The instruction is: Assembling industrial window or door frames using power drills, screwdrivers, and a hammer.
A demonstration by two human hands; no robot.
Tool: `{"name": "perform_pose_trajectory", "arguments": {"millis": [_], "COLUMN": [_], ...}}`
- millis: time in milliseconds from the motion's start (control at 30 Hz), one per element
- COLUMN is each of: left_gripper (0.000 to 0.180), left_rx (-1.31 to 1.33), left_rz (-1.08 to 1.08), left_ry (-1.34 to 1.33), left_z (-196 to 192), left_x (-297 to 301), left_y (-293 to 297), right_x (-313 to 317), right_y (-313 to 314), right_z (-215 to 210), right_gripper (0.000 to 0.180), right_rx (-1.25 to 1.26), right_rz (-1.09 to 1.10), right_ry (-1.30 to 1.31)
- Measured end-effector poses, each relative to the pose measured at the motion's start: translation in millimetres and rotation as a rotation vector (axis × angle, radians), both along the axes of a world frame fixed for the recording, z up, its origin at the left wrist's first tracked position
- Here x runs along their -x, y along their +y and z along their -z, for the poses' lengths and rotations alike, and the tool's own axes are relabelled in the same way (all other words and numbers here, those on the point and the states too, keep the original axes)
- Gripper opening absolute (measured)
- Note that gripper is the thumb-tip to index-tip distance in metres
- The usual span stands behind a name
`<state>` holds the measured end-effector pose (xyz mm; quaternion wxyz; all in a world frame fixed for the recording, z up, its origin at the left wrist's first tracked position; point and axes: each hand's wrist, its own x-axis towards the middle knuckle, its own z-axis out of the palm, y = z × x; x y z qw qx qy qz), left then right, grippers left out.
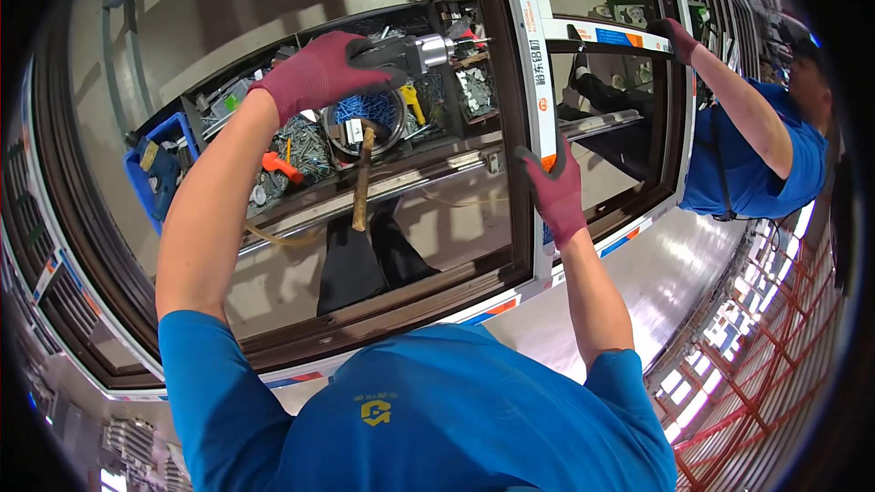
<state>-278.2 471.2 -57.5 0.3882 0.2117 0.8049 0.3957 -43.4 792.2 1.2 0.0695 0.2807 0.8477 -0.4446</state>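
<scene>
My left hand [333, 73], in a maroon glove with a dark palm, is closed around a power drill [428, 53]. The drill's silver chuck and thin bit point right, toward the upright bar [540, 82] of a dark window frame. Most of the drill's body is hidden under the glove. Lower on that same bar, my gloved right hand [554, 189] is wrapped round its edge. Below the drill stands a round metal tub [401, 132] of blue screws. A hammer's wooden handle [363, 187] leans out from it.
A divided black tray [301, 184] of loose fasteners lies beyond the frame's near rail [401, 305], with an orange-handled tool [281, 167] and a yellow tool [413, 105]. Left of it is a blue bin [164, 173]. At right, a co-worker's gloved hand [674, 41] touches the frame's crossbar [606, 36].
</scene>
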Motion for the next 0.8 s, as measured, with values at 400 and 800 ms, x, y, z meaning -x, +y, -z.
{"name": "perform_pose_trajectory", "arguments": {"millis": [400, 800], "left_gripper": [0.061, 0.068], "left_rx": [0.42, 0.505], "left_rz": [-0.458, -0.189], "left_ry": [-0.317, -0.21], "left_z": [63.9, 20.6], "left_x": [-139.3, -228.6], "left_y": [-138.7, -133.1], "right_x": [-4.7, 159.7], "right_y": [21.3, -47.9], "right_z": [15.1, -147.3], "right_gripper": [0.043, 0.084], "right_rx": [0.014, -0.49], "right_rz": [0.022, -0.598], "right_ry": [0.087, 0.866]}}
